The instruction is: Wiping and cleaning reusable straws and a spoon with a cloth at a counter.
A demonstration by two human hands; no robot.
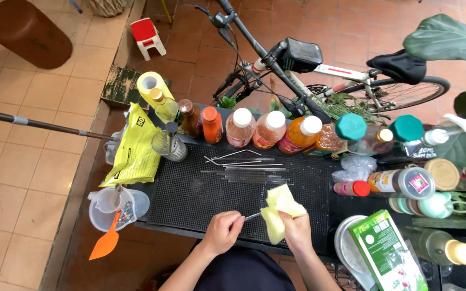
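My left hand (pixel 223 230) pinches the end of a thin metal straw (pixel 252 216) over the near edge of a black rubber bar mat (pixel 190 194). My right hand (pixel 296 230) grips a folded yellow cloth (pixel 279 211) wrapped around the straw's other end. Several more metal straws (pixel 244 163) lie in a row on the mat farther back.
Bottles of orange and brown liquids (pixel 254 129) line the mat's far edge, beside a glass jar (pixel 169 145) and a yellow bag (pixel 134 148). A clear jug with an orange spatula (pixel 115 207) stands at left. A green carton (pixel 388 257), jars and lids crowd the right. A bicycle (pixel 319 70) stands behind.
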